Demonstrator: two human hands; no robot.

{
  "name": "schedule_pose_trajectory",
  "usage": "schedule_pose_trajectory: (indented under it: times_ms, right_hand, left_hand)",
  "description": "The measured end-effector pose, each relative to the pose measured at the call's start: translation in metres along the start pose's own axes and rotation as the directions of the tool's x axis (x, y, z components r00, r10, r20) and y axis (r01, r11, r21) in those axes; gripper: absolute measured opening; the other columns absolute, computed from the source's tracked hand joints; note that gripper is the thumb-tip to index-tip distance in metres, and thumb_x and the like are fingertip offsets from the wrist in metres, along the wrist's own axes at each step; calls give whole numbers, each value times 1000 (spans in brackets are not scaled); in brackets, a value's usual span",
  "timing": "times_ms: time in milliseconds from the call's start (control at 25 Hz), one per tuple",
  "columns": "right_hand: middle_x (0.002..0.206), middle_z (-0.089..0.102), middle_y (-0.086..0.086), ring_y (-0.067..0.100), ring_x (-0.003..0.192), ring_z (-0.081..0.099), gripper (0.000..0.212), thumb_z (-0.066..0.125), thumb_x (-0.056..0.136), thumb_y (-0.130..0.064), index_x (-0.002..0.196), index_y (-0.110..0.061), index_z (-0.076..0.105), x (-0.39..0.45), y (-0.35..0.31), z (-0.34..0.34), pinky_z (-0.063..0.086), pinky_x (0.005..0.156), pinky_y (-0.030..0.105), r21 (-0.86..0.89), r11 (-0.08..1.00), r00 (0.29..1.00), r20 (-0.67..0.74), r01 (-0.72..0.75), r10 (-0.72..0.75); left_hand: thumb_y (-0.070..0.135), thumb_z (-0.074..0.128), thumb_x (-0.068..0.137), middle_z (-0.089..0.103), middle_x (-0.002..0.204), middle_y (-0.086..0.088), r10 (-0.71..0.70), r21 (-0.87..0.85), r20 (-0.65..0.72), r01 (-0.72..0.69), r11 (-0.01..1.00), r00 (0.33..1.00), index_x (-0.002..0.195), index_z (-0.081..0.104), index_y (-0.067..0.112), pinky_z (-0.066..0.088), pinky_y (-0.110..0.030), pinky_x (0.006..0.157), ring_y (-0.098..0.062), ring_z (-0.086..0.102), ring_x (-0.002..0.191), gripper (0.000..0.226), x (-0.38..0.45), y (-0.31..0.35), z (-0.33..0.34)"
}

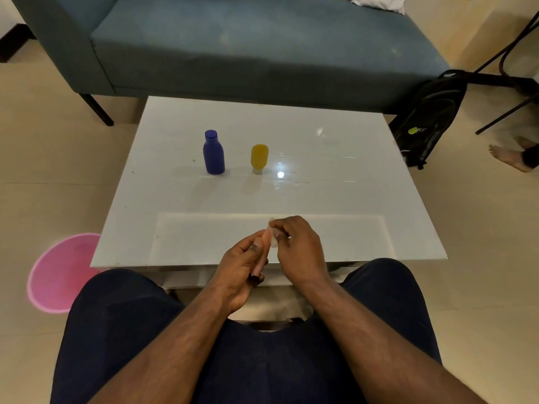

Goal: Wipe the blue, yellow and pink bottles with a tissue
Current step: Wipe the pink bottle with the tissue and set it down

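Note:
A blue bottle (pixel 213 153) stands upright on the white table (pixel 335 170), left of centre. To its right a yellow bottle (pixel 259 158) stands on its pale cap. Over the table's near edge my left hand (pixel 242 272) grips a slim pink bottle (pixel 264 239), mostly hidden by the fingers. My right hand (pixel 300 252) pinches a small white tissue (pixel 273 239) against the upper part of that pink bottle.
A blue-grey sofa (pixel 233 45) runs behind the table. A pink round basin (pixel 59 272) lies on the floor at the left. A black backpack (pixel 428 118) leans at the right, near another person's bare foot (pixel 509 157). My knees sit under the table's front edge.

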State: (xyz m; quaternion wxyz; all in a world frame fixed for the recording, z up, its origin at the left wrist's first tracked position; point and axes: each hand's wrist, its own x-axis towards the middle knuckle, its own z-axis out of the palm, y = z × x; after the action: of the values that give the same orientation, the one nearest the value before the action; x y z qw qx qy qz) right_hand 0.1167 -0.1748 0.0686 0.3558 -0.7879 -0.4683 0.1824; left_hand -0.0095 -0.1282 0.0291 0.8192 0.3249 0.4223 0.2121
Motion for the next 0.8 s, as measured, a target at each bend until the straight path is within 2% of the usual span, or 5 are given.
schedule_pose_trajectory:
  times_ms: [80,200,400,600,800]
  right_hand:
    - [106,62,-7,0,95,54,21,54,95,-14,112,-18,66,-2,0,1,41,83,8,8,1000,1000,7,29,-29]
    - [114,62,-3,5,101,55,24,54,96,-17,118,-18,63,6,4,-6,47,91,21,19,997,996,-45,-81,82]
    - [108,58,1,8,97,55,24,52,93,-9,113,-12,64,-9,-10,4,40,84,11,-50,992,991,80,115,-111]
    - [107,60,-1,3,92,52,23,52,91,-6,106,-17,66,5,-11,-1,35,77,3,-46,999,1000,6,10,-9]
    - [103,62,-2,7,93,56,22,52,92,-8,106,-15,66,-15,-18,1,46,84,16,-26,997,990,118,78,-74]
  left_hand:
    - [28,59,99,60,97,-8,-5,-38,12,5,999,1000,121,74,28,38,-31,61,-18,48,76,27,2,0,-2]
    - [23,57,100,63,100,-4,-35,-64,37,37,997,999,126,71,27,38,-30,59,-14,53,72,30,3,0,-2]
    - [30,65,92,66,108,-6,-56,-110,52,61,992,997,128,69,23,42,-29,60,-16,57,81,37,7,0,-6]
    - [28,72,82,60,109,-13,-71,-143,74,81,986,995,134,62,18,47,-33,64,-20,55,81,54,5,3,-2]
    - [30,61,96,69,121,-9,-77,-250,58,89,964,995,135,62,23,51,-37,76,-23,64,101,39,6,7,-3]
